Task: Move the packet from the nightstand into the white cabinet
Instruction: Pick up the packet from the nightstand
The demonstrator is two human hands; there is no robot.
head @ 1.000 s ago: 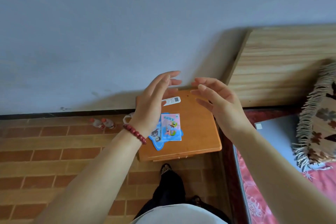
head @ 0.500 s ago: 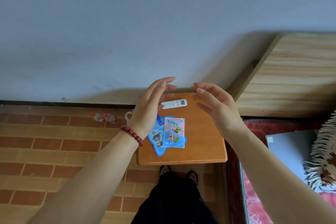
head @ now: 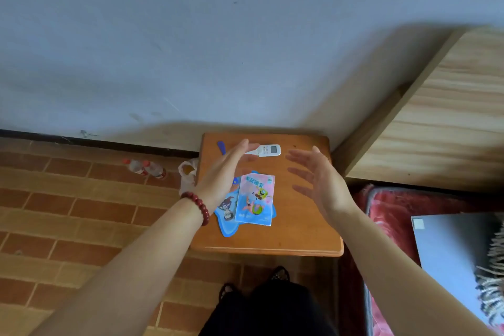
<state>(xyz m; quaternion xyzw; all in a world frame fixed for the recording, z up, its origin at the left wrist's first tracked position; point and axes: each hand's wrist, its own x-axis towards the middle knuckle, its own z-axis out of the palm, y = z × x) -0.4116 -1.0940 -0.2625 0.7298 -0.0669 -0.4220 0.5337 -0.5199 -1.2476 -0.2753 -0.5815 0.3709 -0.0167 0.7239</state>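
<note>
Clearly both our left hand and right hand hover spread and empty, the packet flat on the nightstand between them, probably light, thin, slippery—pinch an edge.

Pink-blue cartoon packet, lying flat, on wooden nightstand

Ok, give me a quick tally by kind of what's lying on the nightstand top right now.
Pink cartoon packet: 1
Blue star-shaped item under the packet: 1
White remote: 1
Blue stick-like item near the back edge: 1
Total: 4 on the nightstand; neither hand touches any of them.
</note>
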